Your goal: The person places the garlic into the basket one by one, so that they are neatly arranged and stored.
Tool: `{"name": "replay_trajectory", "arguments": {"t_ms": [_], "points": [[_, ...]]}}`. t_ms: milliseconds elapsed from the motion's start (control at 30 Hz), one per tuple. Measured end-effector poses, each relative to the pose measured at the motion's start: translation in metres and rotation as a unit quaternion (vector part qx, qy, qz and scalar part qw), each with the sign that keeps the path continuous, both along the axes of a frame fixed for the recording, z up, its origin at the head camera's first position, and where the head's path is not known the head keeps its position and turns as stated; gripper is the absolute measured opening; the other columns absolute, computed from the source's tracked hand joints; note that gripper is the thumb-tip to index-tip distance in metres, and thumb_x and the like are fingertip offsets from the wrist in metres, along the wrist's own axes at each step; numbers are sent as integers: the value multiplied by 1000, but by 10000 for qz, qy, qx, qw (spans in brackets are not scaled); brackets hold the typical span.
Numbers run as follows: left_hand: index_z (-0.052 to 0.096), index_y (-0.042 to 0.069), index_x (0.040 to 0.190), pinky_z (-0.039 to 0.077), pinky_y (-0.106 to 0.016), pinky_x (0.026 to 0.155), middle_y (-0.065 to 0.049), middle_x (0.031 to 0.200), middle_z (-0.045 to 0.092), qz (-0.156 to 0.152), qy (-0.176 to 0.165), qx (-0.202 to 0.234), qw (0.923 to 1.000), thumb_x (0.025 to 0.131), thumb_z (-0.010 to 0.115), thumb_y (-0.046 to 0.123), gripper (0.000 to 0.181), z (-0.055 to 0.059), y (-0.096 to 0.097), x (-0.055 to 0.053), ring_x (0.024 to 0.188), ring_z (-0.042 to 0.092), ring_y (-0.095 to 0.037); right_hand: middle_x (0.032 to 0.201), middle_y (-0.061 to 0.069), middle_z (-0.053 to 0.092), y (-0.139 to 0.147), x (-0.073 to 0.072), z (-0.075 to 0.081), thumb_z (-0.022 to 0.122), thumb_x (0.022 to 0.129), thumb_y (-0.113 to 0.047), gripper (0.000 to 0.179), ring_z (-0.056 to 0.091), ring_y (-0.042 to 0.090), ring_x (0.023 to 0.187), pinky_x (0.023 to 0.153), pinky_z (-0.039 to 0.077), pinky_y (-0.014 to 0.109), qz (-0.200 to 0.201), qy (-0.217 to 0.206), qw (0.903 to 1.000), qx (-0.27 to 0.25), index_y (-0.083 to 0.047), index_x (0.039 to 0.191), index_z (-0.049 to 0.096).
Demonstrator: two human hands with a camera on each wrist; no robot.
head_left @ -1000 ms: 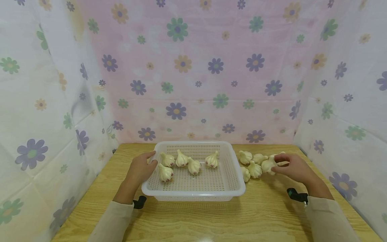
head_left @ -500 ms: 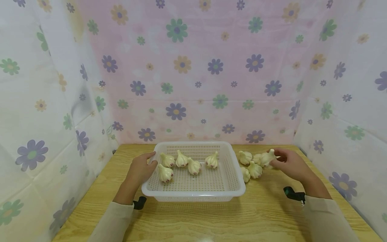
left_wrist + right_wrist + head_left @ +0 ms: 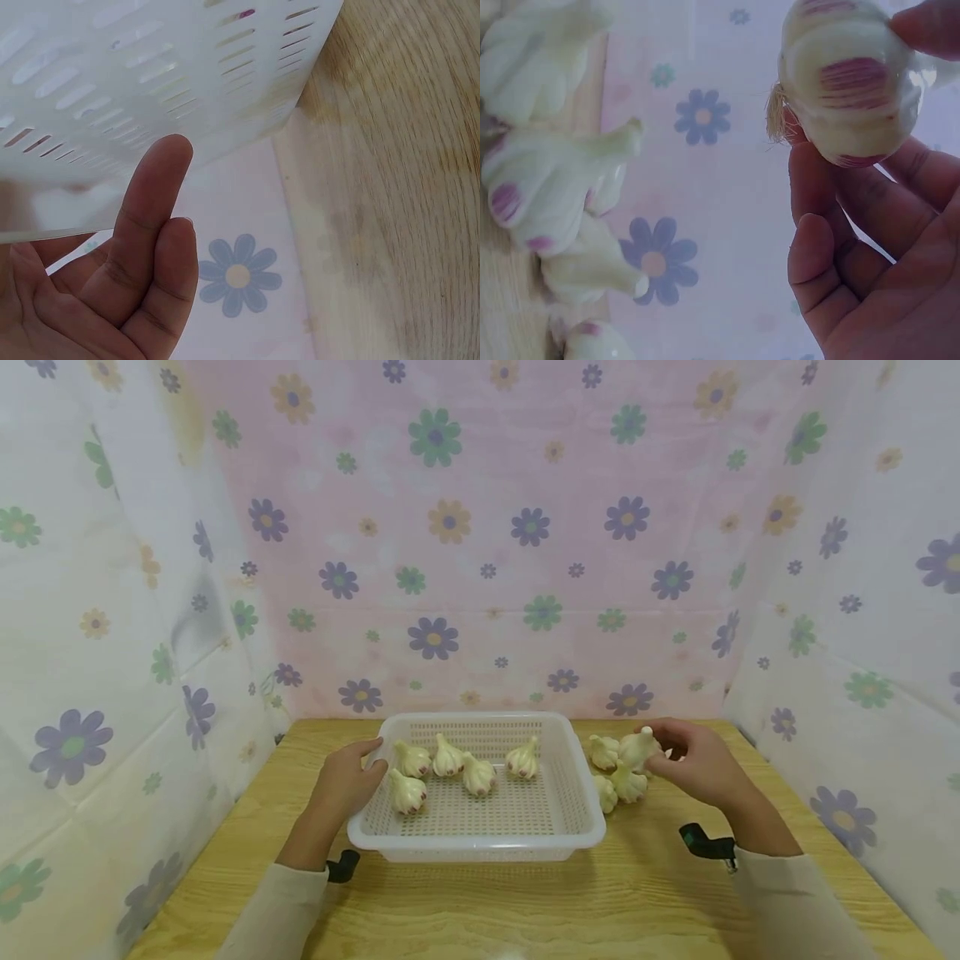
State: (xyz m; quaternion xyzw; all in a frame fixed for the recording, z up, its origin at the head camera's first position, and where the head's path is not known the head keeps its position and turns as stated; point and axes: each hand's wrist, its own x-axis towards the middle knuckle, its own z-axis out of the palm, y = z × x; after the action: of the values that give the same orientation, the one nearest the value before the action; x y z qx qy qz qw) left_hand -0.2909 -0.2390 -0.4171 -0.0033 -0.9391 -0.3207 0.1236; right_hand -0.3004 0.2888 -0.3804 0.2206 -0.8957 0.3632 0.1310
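My left hand [image 3: 347,785] holds the left rim of a white plastic basket [image 3: 480,842]. In the left wrist view its fingers [image 3: 154,187] lie along the outside of the slotted wall. Several garlic bulbs [image 3: 478,775] sit inside, mostly toward the left, with one bulb [image 3: 522,760] apart on the right. Between thumb and fingers, my right hand [image 3: 701,764] pinches another garlic bulb [image 3: 847,82], pale with purple streaks and a tuft of roots. That bulb is raised over the loose garlic right of the basket, stem upward in the head view.
Loose garlic bulbs [image 3: 628,783] lie grouped on the wooden table [image 3: 480,910], close against the basket's right side. Flower-patterned cloth [image 3: 480,543] walls in the table at the back and both sides.
My right hand has picked up the garlic bulb from the right of the group and carried it left toward the basket. The left hand has stayed on the rim.
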Motion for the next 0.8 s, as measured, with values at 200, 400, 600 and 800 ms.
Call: {"name": "replay_trajectory", "arguments": {"t_ms": [200,400,600,800], "points": [[59,11,148,57,-44,83,-19,152,54,-5,-14,19,10000,99,55,30,52,-2,-2,0,122,63,-35,113,3,73,-20,1,7,71,90,-14,42,61,19,79,62,51,30,-85,18,9999,88,-20,132,68],[59,12,148,55,-37,74,-20,152,54,-63,-17,77,9999,99,55,30,52,-3,-1,-1,113,63,-33,116,-1,72,-43,-7,16,71,87,-17,43,62,19,88,71,53,31,-132,171,9993,296,-24,129,71],[60,11,147,56,-44,83,-19,150,56,-60,83,-23,9999,99,56,31,52,-1,-1,-1,121,64,-35,107,-4,74,-71,-21,29,71,86,-15,40,64,22,79,66,55,33,328,47,9994,37,-25,125,71],[61,11,146,55,-42,81,-20,149,57,-71,142,-23,9999,98,57,30,52,-1,-2,-1,120,64,-34,123,5,71,-95,-34,33,71,87,-20,49,65,21,89,74,56,36,604,-93,9980,144,-14,136,67]]}}
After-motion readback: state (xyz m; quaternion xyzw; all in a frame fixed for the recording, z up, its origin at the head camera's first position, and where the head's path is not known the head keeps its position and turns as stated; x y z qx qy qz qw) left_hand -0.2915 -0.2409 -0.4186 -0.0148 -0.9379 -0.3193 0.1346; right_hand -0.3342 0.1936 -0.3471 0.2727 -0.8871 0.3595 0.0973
